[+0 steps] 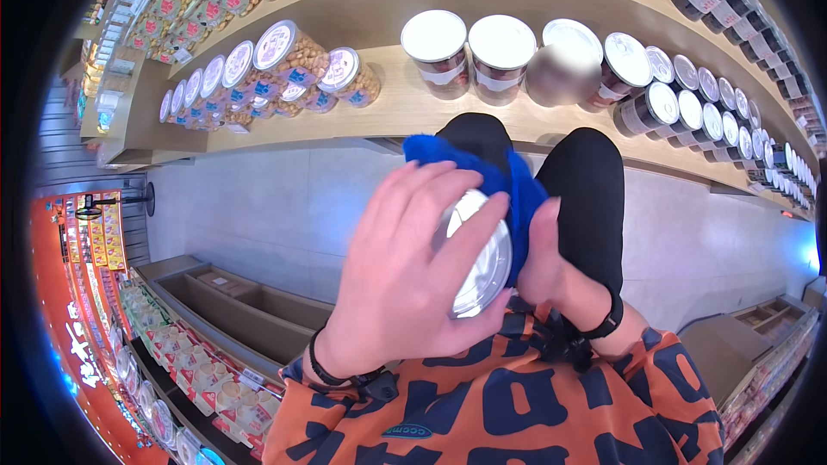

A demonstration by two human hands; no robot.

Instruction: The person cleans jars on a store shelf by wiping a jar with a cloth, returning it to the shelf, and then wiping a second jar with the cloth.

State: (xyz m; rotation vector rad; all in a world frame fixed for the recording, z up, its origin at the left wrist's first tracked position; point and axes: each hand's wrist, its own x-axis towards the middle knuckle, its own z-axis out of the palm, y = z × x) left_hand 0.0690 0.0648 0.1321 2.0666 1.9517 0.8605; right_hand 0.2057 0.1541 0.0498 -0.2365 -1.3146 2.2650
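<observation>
Above my lap, a round jar with a shiny silver lid [481, 265] is held with the lid turned up toward me. My left hand [394, 271] lies across the top, its fingers and thumb spread around the lid's rim. A blue cloth [526, 197] wraps the far and right side of the jar. My right hand [546, 258] presses the cloth against that side, thumb up; its other fingers are hidden behind the cloth and jar. The jar's body is mostly covered.
A wooden shelf [387, 116] spans the front. White-lidded jars [502, 45] stand on it ahead, silver-lidded jars [662, 103] at right, jars of nuts [291, 51] at left. My knees [585, 187] are close to its edge. Behind at left is a display bin [239, 310].
</observation>
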